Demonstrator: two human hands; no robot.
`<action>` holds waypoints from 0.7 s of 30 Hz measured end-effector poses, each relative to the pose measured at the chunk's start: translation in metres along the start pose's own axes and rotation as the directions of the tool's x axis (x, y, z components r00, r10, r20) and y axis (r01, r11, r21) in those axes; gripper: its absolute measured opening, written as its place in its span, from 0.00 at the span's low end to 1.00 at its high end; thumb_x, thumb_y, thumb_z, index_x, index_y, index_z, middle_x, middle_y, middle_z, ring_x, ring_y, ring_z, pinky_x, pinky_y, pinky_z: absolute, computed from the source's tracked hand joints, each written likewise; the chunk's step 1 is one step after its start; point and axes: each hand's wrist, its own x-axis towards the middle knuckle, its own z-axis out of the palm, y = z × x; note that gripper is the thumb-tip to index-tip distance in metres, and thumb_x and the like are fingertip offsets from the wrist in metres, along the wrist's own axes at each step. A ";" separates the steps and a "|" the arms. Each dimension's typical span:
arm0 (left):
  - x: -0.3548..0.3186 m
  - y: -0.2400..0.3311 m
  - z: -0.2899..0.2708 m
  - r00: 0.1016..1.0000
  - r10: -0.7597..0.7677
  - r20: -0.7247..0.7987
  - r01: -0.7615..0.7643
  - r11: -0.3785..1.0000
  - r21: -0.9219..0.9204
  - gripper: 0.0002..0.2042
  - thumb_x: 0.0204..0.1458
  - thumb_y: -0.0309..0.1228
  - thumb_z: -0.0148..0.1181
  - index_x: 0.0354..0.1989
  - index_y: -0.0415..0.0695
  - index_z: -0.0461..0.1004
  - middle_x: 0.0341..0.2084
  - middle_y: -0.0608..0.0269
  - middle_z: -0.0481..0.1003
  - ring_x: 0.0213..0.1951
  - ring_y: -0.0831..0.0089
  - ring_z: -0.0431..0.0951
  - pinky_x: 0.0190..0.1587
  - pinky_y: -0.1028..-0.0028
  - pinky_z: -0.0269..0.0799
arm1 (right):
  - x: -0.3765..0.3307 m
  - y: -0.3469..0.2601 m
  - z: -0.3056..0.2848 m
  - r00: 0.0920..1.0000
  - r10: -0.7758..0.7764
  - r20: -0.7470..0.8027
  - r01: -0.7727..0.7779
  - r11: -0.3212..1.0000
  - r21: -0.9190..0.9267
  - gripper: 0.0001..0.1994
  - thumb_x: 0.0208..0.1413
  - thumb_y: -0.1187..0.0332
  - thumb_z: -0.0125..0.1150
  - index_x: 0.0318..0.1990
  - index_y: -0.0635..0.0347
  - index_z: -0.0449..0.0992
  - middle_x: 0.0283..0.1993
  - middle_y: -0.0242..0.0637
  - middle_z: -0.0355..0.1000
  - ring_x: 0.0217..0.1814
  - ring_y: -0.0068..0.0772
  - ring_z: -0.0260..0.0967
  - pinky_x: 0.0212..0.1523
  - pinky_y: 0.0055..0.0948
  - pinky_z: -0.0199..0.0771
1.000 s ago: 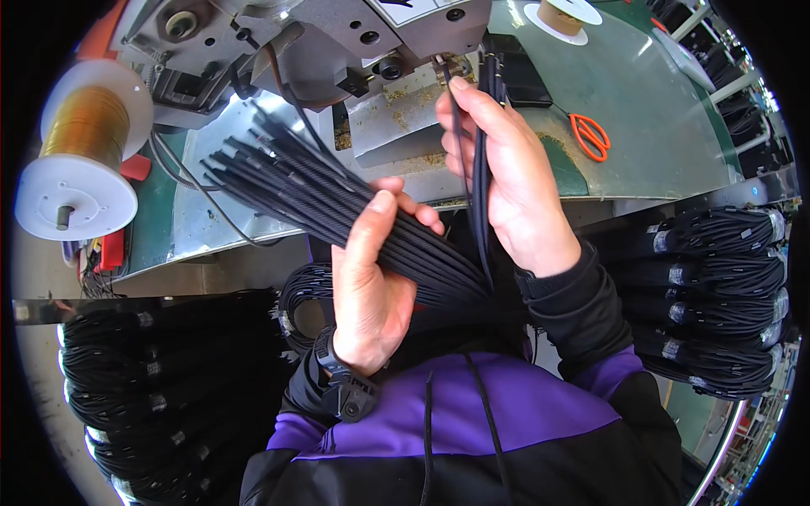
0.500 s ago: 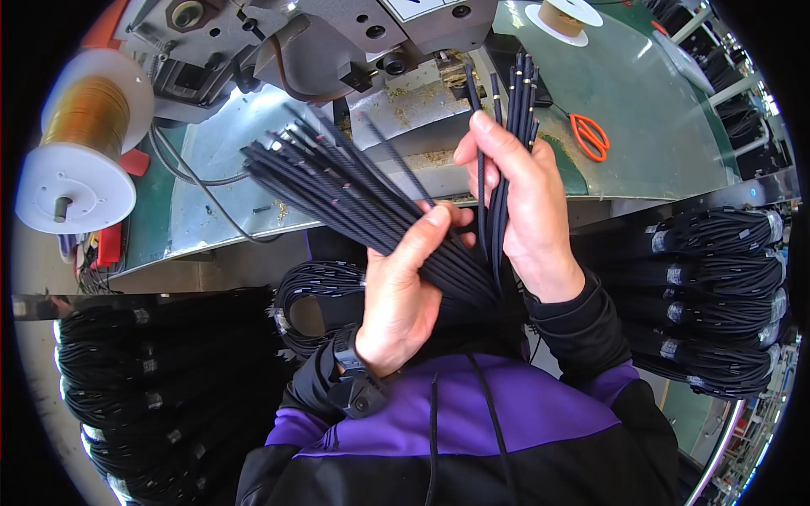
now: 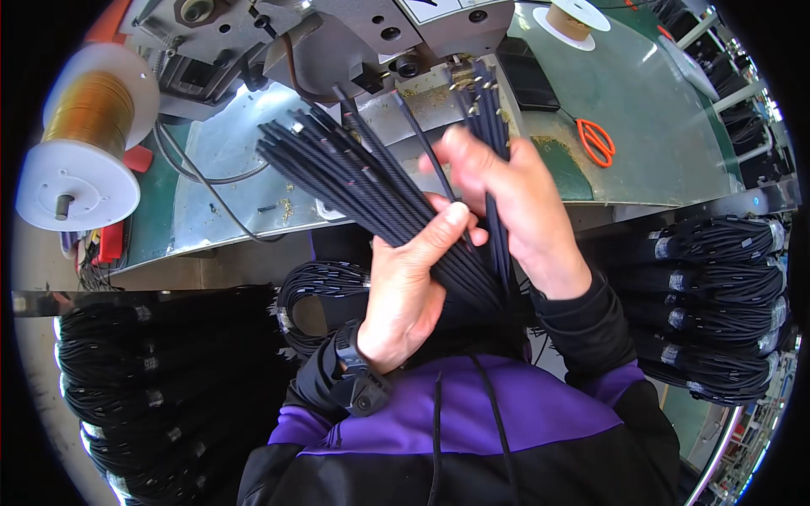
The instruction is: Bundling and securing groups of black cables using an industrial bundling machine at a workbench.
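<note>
- Left hand (image 3: pixel 403 295) closed around a fanned bundle of black braided cable ends (image 3: pixel 363 181), thumb pressed across them, held above the near edge of the green-topped bench (image 3: pixel 641 110).
- Right hand (image 3: pixel 515 202) with fingers pinched on a few separated black cables with bare metal tips (image 3: pixel 483 110), raised just below the grey metal press machine (image 3: pixel 380 34) at the far side.
- Judged early to midway: only a few ends pulled out, most left in the fan.
- Coiled, tied black cable bundles (image 3: pixel 717 295) stacked right; more at near left.
- Orange-handled scissors (image 3: pixel 597 139) lying untouched on the bench, right; white spool of copper-coloured strip (image 3: pixel 84 135) at far left.
</note>
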 end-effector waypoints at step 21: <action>0.000 -0.006 -0.006 0.998 0.053 -0.034 -0.056 0.994 -0.097 0.07 0.50 0.26 0.52 0.36 0.37 0.68 0.28 0.60 0.71 0.30 0.72 0.73 0.35 0.73 0.69 | 0.011 0.007 -0.012 0.997 -0.048 -0.060 0.056 0.989 0.136 0.14 0.52 0.59 0.53 0.29 0.63 0.71 0.15 0.20 0.56 0.15 0.10 0.49 0.15 0.12 0.47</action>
